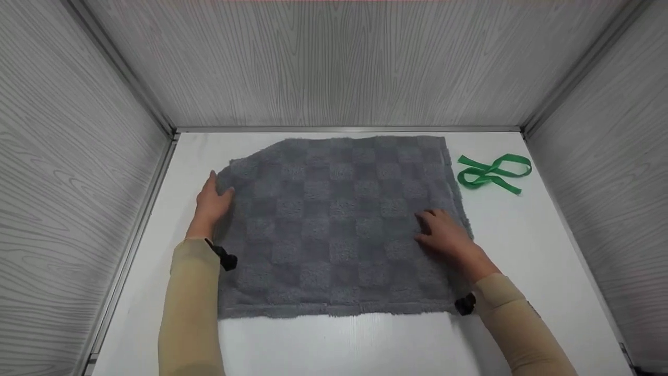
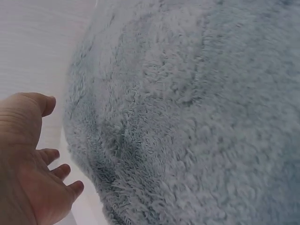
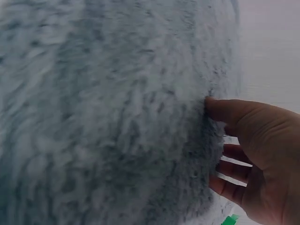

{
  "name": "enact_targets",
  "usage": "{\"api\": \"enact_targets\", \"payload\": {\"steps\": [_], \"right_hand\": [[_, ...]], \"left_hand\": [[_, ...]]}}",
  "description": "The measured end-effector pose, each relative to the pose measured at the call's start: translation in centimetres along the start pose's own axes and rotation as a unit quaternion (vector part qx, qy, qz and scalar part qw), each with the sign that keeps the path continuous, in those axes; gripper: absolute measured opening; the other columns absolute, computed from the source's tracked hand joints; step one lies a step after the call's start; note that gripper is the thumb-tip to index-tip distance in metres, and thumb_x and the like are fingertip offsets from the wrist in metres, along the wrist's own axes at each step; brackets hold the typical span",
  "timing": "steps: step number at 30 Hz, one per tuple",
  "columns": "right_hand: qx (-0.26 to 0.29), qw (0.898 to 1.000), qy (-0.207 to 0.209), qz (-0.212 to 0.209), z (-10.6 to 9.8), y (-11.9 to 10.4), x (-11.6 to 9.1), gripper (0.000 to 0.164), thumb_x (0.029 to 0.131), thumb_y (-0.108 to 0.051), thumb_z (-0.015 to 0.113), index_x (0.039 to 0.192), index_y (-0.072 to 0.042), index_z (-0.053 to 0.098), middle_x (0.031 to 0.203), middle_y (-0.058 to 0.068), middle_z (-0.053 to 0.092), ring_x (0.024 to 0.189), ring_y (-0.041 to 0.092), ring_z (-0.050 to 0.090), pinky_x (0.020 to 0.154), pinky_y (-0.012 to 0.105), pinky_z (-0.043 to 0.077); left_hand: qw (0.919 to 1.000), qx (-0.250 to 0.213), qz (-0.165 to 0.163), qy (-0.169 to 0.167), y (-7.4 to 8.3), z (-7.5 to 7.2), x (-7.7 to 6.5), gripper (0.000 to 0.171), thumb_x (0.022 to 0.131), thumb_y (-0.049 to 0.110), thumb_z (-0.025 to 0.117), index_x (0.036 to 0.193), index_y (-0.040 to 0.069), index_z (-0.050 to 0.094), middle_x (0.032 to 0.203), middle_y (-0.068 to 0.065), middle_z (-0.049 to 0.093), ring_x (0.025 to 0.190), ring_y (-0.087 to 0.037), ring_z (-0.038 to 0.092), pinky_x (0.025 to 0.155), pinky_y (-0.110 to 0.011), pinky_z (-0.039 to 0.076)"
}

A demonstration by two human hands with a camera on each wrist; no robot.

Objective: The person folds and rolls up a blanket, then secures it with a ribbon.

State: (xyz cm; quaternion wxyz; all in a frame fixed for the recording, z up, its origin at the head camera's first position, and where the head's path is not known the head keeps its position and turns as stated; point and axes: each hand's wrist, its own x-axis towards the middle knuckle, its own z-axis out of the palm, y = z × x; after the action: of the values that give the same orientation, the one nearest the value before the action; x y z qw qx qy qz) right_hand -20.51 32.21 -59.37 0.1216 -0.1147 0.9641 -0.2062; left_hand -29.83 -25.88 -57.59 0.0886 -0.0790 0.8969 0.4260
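Observation:
A grey plush cloth (image 1: 329,224) with a checkered pile lies spread out, its far left corner slanted or folded in. At its left edge is my left hand (image 1: 213,202), thumb apart from the fingers; the left wrist view shows this hand (image 2: 40,173) beside the cloth (image 2: 187,117) with nothing between its fingers. Over the right part of the cloth is my right hand (image 1: 443,232), fingers loosely bent. In the right wrist view its thumb tip and fingertips (image 3: 229,187) are right at the edge of the cloth (image 3: 117,117).
A looped green ribbon (image 1: 493,173) lies on the white tabletop (image 1: 334,344) at the far right. Grey wood-grain panels stand at the back (image 1: 344,62), the left (image 1: 68,172) and the right (image 1: 605,156).

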Motion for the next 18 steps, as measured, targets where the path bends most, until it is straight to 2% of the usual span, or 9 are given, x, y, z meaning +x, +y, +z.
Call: {"api": "enact_targets", "payload": {"steps": [3,7,10,12,15,17,18], "right_hand": [[0.008,1.000,-0.012,0.007,-0.37,-0.25,0.25,0.065,0.097,-0.032,0.072,0.151,-0.004,0.047,0.146,0.023,0.044,0.136,0.042,0.040,0.107,0.061,0.038],[-0.003,1.000,-0.021,0.012,-0.51,-0.54,0.52,0.066,0.096,-0.031,0.073,0.151,-0.003,0.047,0.145,0.025,0.044,0.135,0.043,0.040,0.107,0.062,0.038],[-0.009,0.999,-0.027,0.015,-0.52,-0.62,0.64,0.068,0.096,-0.032,0.074,0.151,-0.003,0.047,0.144,0.025,0.044,0.135,0.043,0.040,0.108,0.061,0.038],[-0.008,0.999,-0.031,0.014,-0.52,-0.64,0.67,0.068,0.097,-0.032,0.074,0.152,-0.003,0.046,0.144,0.025,0.043,0.135,0.043,0.040,0.108,0.061,0.038],[-0.005,0.999,-0.032,0.014,-0.55,-0.60,0.68,0.068,0.097,-0.032,0.073,0.152,-0.003,0.045,0.144,0.025,0.043,0.135,0.044,0.040,0.107,0.062,0.038],[0.000,0.999,-0.030,0.013,-0.59,-0.50,0.66,0.067,0.098,-0.031,0.073,0.152,-0.003,0.045,0.145,0.025,0.042,0.135,0.044,0.039,0.107,0.063,0.038],[0.005,0.999,-0.029,0.014,-0.61,-0.45,0.64,0.066,0.098,-0.030,0.073,0.152,-0.003,0.045,0.146,0.025,0.042,0.136,0.044,0.039,0.107,0.063,0.038]], "left_hand": [[0.9991,-0.025,-0.034,-0.001,0.23,0.06,0.56,0.080,0.109,0.032,0.041,0.162,0.007,-0.013,0.169,-0.021,-0.004,0.155,-0.038,-0.004,0.124,-0.052,0.006],[0.9929,-0.079,-0.088,0.007,0.22,0.03,0.71,0.078,0.110,0.037,0.036,0.162,0.013,-0.017,0.170,-0.014,-0.012,0.155,-0.032,-0.008,0.125,-0.048,0.004],[0.9877,-0.102,-0.116,0.023,0.14,-0.07,0.57,0.072,0.110,0.036,0.029,0.163,0.011,-0.012,0.170,-0.013,-0.010,0.156,-0.031,-0.006,0.125,-0.045,0.005],[0.9843,-0.116,-0.129,0.032,0.10,-0.19,0.45,0.067,0.110,0.034,0.026,0.164,0.007,-0.004,0.171,-0.015,-0.001,0.156,-0.032,0.002,0.125,-0.045,0.010],[0.9775,-0.152,-0.140,0.043,0.25,-0.05,0.37,0.061,0.111,0.031,0.026,0.163,0.001,0.015,0.163,-0.021,0.028,0.150,-0.031,0.030,0.122,-0.043,0.025],[0.9747,-0.167,-0.143,0.041,0.42,0.20,0.46,0.058,0.111,0.031,0.029,0.160,0.000,0.028,0.148,-0.020,0.050,0.135,-0.027,0.051,0.115,-0.039,0.036],[0.9760,-0.163,-0.140,0.038,0.50,0.40,0.56,0.056,0.111,0.031,0.031,0.156,-0.001,0.036,0.135,-0.018,0.060,0.122,-0.024,0.059,0.109,-0.037,0.042]]}}
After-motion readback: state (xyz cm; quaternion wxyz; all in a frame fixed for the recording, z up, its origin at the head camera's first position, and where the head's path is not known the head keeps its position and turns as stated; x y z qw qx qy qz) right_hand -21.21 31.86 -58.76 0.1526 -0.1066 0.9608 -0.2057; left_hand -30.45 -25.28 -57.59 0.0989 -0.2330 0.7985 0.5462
